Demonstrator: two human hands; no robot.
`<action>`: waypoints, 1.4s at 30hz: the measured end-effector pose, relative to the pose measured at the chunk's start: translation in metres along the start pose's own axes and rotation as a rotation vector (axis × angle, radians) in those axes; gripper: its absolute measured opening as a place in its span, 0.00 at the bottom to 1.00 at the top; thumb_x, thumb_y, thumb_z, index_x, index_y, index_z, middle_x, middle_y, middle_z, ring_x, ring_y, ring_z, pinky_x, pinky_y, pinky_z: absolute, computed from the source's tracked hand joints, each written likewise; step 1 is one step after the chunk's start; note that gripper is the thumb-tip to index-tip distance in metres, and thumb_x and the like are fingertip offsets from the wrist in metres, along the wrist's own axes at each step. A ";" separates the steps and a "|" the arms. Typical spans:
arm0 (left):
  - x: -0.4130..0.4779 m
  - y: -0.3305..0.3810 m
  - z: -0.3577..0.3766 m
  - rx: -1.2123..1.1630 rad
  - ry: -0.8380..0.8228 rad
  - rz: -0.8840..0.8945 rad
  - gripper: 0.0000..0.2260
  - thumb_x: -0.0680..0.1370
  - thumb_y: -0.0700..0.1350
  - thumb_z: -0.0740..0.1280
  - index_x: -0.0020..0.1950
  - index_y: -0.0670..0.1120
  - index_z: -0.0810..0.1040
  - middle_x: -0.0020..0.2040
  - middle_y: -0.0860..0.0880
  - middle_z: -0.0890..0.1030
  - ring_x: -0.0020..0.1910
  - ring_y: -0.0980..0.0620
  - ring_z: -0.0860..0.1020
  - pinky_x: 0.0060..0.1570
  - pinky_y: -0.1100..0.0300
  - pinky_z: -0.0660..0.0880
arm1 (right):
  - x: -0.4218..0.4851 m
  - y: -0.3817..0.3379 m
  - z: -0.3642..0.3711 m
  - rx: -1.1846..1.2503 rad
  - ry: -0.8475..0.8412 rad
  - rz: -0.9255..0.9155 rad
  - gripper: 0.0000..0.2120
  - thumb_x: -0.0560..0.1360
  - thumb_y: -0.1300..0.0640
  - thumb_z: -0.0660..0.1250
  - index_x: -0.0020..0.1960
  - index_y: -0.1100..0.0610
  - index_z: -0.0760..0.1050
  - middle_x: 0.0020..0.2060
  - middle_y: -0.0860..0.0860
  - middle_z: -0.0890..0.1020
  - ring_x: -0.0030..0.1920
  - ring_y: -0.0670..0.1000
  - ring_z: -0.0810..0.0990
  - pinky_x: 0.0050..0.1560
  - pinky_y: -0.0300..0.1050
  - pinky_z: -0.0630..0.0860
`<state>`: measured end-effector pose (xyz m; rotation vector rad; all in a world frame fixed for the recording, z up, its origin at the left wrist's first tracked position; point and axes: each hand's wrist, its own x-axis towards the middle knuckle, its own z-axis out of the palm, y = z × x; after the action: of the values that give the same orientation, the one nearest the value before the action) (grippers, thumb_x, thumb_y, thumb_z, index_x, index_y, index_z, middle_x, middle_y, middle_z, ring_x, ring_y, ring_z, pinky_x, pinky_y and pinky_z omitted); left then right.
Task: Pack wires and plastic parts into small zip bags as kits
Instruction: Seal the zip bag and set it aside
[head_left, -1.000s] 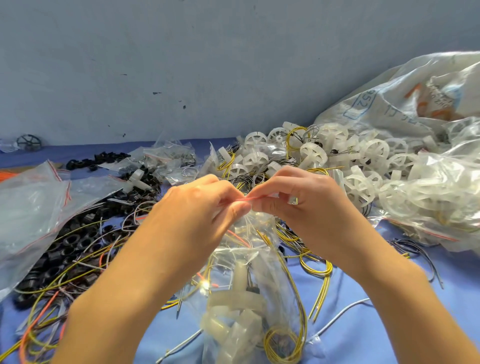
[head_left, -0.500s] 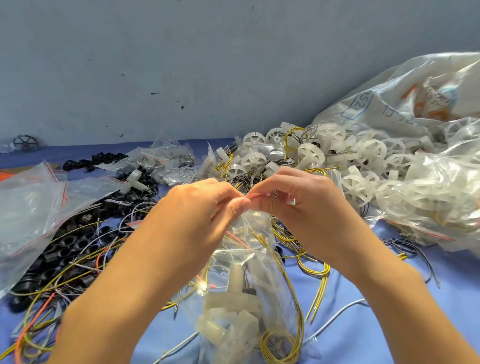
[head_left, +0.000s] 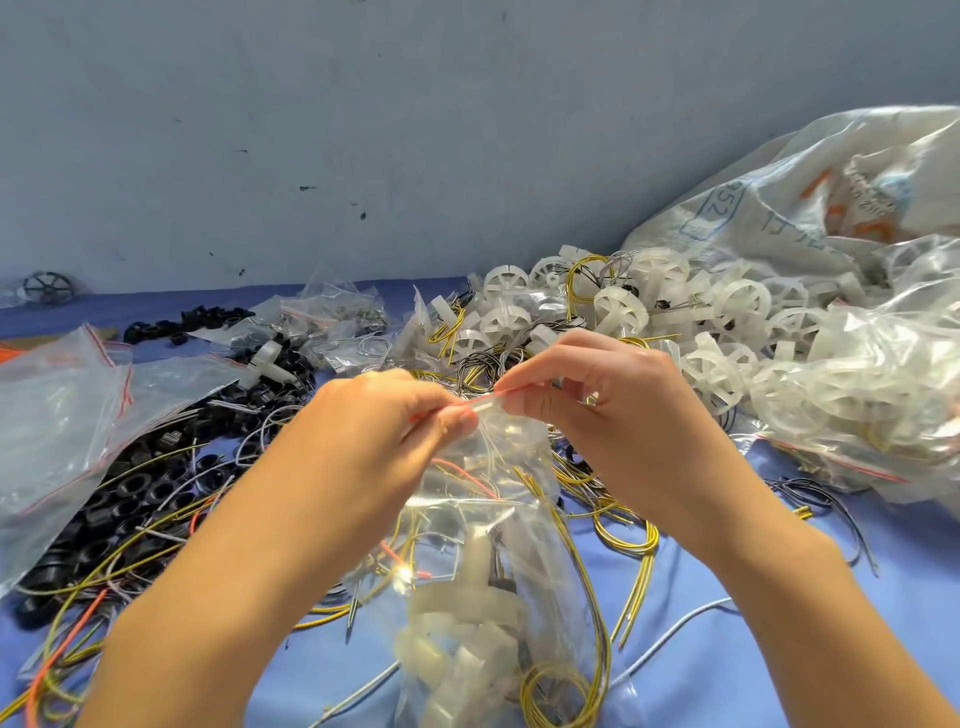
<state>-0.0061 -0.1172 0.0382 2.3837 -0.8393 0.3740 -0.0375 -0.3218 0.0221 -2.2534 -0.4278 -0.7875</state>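
Hands (head_left: 519, 415) pinch zip bag (head_left: 498, 561) top.

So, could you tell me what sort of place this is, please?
Probably a small hand-packing workspace: heaps of white plastic wheels, black rings and wires on a blue cloth, beside zip bags.

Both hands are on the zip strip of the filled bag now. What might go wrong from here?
1. The left hand and right hand pinch the red zip strip at two spots only; the stretch between may be left unsealed.
2. A yellow wire inside the zip bag runs up toward the mouth and could get caught in the seal.
3. The bag hangs by its strip with white plastic parts low inside; a slipped pinch may spill them.
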 end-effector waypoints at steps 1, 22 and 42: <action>0.000 -0.003 -0.002 0.018 -0.027 -0.013 0.13 0.76 0.58 0.62 0.47 0.55 0.83 0.36 0.56 0.78 0.39 0.59 0.76 0.39 0.60 0.71 | 0.000 0.000 -0.001 0.002 0.004 0.005 0.04 0.74 0.54 0.73 0.47 0.47 0.85 0.40 0.43 0.79 0.36 0.46 0.73 0.40 0.32 0.68; -0.005 -0.025 -0.026 0.020 0.050 0.002 0.05 0.72 0.58 0.65 0.38 0.64 0.79 0.41 0.65 0.79 0.40 0.65 0.77 0.38 0.74 0.67 | -0.003 0.008 -0.017 -0.126 0.033 0.079 0.03 0.74 0.51 0.71 0.46 0.43 0.84 0.40 0.39 0.79 0.39 0.37 0.72 0.42 0.36 0.67; -0.007 0.010 -0.008 -0.247 0.229 0.122 0.06 0.74 0.42 0.72 0.46 0.53 0.85 0.38 0.60 0.82 0.38 0.63 0.79 0.39 0.75 0.69 | 0.003 -0.023 0.003 -0.062 -0.063 -0.048 0.10 0.75 0.44 0.66 0.51 0.47 0.82 0.43 0.41 0.83 0.44 0.45 0.81 0.46 0.50 0.77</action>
<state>-0.0182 -0.1151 0.0459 2.0250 -0.8717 0.5472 -0.0455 -0.3036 0.0339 -2.3386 -0.4956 -0.7652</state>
